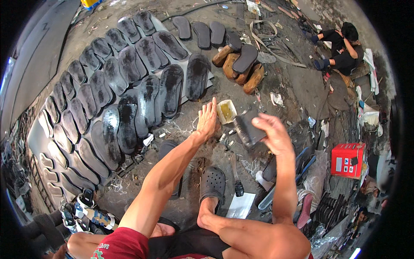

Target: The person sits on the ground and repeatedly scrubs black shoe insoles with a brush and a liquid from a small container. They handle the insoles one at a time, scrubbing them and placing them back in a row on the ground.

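Observation:
My left hand (208, 121) reaches out over the floor with its fingers stretched and nothing in them. Just right of its fingertips stands a small whitish tub (226, 112) with yellowish stuff inside, perhaps glue. My right hand (275, 134) grips a dark, flat, roughly rectangular piece (249, 128) with a ragged, shiny edge towards the tub; its exact kind is unclear. Ahead and left of my left hand lie rows of black shoe soles (146, 97), several with wet-looking, glossy smears. The closest one to my fingers is a large sole (198, 77).
Beyond the tub, loose soles (246, 58) rest on brown wooden blocks (253, 79). A knife-like tool (236, 175) and white paper (241, 205) lie near my clog (213, 183). Strapped sandals (94, 214) sit left, a red box (347, 160) right. Another person (343, 49) sits far right.

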`<state>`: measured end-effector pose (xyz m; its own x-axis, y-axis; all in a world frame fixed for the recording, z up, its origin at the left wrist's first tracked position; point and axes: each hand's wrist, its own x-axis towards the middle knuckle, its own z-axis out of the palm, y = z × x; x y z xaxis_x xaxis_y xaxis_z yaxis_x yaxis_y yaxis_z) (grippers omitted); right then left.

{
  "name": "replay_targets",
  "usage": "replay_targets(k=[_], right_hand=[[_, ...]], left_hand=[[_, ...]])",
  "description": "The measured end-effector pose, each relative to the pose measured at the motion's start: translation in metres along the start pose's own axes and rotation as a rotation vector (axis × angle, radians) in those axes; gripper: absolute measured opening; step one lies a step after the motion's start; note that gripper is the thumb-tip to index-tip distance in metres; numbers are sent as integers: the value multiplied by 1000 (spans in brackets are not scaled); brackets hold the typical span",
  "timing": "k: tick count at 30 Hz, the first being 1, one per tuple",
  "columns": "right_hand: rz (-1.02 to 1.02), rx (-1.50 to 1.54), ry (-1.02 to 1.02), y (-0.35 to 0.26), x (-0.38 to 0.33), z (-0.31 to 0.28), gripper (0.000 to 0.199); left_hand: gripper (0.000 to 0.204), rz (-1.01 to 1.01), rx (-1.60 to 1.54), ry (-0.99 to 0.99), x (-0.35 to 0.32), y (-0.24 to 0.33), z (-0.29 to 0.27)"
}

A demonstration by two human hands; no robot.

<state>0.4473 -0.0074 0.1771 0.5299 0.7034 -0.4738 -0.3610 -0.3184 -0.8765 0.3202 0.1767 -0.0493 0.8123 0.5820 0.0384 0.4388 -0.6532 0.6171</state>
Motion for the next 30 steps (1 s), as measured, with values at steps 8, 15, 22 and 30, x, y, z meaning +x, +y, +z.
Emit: replay_targets(k=[8,15,22,30], right_hand=[[-258,45,-276,-80,-57,73,28],[-249,-328,-199,95,-47,179,38],[-536,-893,-4,216,-30,217,38],[-1029,-1063,-173,181,19,242,24]], left_hand=[[71,-470,-181,523,-191,25,-88],[101,-921,-40,401,-365,53,-76],[88,-809,-192,465,-378,35,-58],[90,-785,-182,470,-377,36,-55]])
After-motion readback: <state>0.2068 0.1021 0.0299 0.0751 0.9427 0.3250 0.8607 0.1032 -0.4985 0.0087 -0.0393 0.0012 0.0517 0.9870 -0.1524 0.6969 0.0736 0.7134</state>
